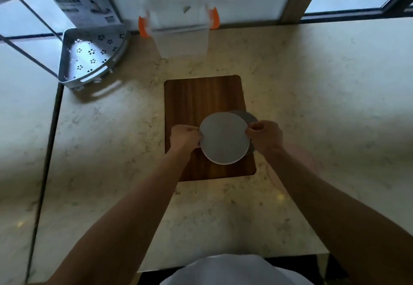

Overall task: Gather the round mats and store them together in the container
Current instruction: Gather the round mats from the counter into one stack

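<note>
A light grey round mat (224, 138) is held over the wooden cutting board (201, 97). My left hand (184, 136) pinches its left edge and my right hand (264, 136) pinches its right edge. A darker grey round mat (248, 116) peeks out from under it at the upper right; whether my right hand grips this one too I cannot tell. The clear plastic container (182, 38) with orange latches stands at the back of the counter, beyond the board, its lid tipped up behind it.
A perforated metal corner rack (91, 56) sits at the back left. A printed box (82, 0) leans against the wall behind it. The marble counter (324, 106) stretches to the right, and its front edge lies near my body.
</note>
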